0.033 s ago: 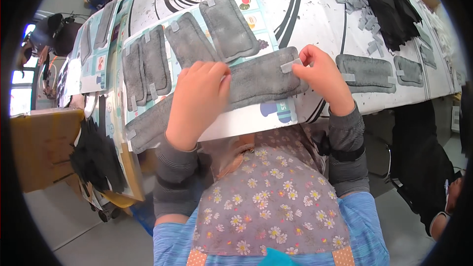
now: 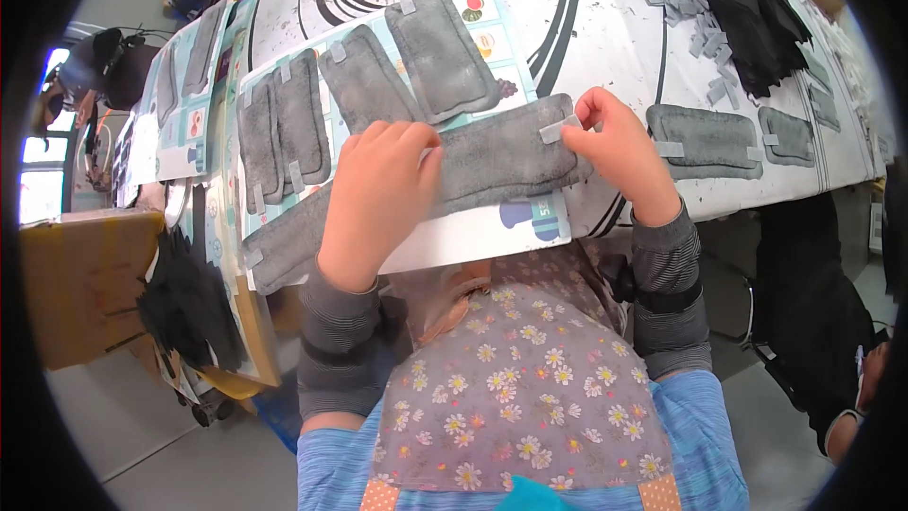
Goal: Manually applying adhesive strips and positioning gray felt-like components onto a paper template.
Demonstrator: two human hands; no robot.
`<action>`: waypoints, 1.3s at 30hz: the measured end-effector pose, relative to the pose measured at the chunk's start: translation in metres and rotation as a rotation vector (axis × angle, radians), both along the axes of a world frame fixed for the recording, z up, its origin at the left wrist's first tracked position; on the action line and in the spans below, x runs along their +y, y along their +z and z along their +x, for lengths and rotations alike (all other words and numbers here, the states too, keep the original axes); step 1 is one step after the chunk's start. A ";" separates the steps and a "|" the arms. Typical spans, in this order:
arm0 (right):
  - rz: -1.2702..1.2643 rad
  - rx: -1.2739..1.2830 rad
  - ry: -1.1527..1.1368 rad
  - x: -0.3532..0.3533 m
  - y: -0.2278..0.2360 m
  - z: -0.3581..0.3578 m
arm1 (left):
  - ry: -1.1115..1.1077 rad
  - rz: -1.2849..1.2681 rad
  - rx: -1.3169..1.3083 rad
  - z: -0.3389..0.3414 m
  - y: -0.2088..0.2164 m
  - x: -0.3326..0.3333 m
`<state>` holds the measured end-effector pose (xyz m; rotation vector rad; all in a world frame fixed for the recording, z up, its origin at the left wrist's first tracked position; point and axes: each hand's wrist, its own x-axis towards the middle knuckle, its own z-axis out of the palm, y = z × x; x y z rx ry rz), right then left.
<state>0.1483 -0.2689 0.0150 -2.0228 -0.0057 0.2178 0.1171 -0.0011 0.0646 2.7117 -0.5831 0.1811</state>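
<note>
A long grey plush pad (image 2: 511, 151) lies slantwise across the near side of a printed board (image 2: 426, 248). My right hand (image 2: 619, 156) is closed at its right end, thumb and forefinger pinching a small light-grey tab (image 2: 560, 130). Over the pad's middle is my left hand (image 2: 383, 194), fingers curled and thumb drawn in. Whatever its fingertips hold is hidden. To its left, a grey pad end (image 2: 284, 251) with another tab shows; my hand covers where the pieces may join. Several shorter grey pads (image 2: 440, 52) with tabs rest farther up the board.
At the right lie two tabbed grey pads, the larger one (image 2: 705, 140) closer to my hand. Behind them are scattered light-grey tabs (image 2: 705, 38) and a black fabric pile (image 2: 757, 24). More black strips (image 2: 184, 298) hang at left beside a cardboard box (image 2: 85, 289). Another person's hand (image 2: 872, 374) shows far right.
</note>
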 end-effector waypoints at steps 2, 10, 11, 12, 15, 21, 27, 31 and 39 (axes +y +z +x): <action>0.115 0.042 -0.060 0.005 -0.010 -0.003 | 0.000 0.058 -0.010 0.011 0.009 0.012; 0.178 -0.026 -0.107 0.020 -0.017 -0.010 | -0.129 0.249 0.184 0.202 0.009 0.043; 0.252 0.019 -0.129 0.019 -0.020 -0.013 | -0.135 0.258 0.181 0.216 -0.006 0.044; 0.262 0.012 -0.127 0.022 -0.019 -0.018 | -0.103 0.275 0.233 0.223 -0.013 0.047; 0.304 -0.001 -0.164 0.020 -0.024 -0.020 | -0.031 0.438 0.327 0.237 -0.015 0.023; 0.391 0.138 -0.113 0.018 -0.013 -0.032 | 0.038 0.381 0.350 0.249 -0.029 0.020; 0.526 0.318 -0.065 0.012 -0.004 -0.048 | 0.027 0.352 0.344 0.254 -0.031 0.021; 0.521 0.354 -0.050 0.004 0.001 -0.064 | -0.003 0.261 0.352 0.259 -0.040 0.037; 0.424 0.357 -0.055 -0.003 -0.006 -0.072 | -0.204 -0.001 0.245 0.263 -0.038 0.059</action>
